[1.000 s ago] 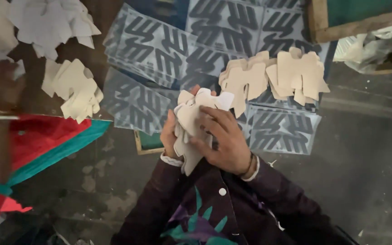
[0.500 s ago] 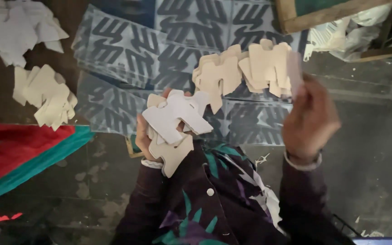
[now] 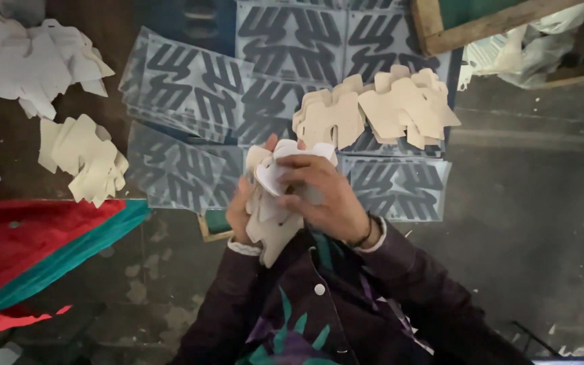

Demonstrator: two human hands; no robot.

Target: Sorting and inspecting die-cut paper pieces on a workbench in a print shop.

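Observation:
I hold a stack of cream die-cut card pieces (image 3: 272, 223) in front of my chest. My left hand (image 3: 240, 211) grips the stack from behind and below. My right hand (image 3: 324, 196) lies over the front of it, fingers curled on the top piece, which bends up near the thumb. Beyond my hands, two fanned piles of the same cream cutouts (image 3: 380, 108) lie on grey sheets printed with dark zigzag shapes (image 3: 204, 94).
More cutouts lie at the left: a cream heap (image 3: 86, 159) and a whiter heap (image 3: 35, 61). A red and teal cloth (image 3: 35, 243) covers the lower left. A wooden frame (image 3: 481, 27) and crumpled plastic (image 3: 528, 54) sit at the top right. Grey floor lies to the right.
My right hand had reached out to the piles on the right; it has come back onto the stack in my left hand. The view has shifted slightly.

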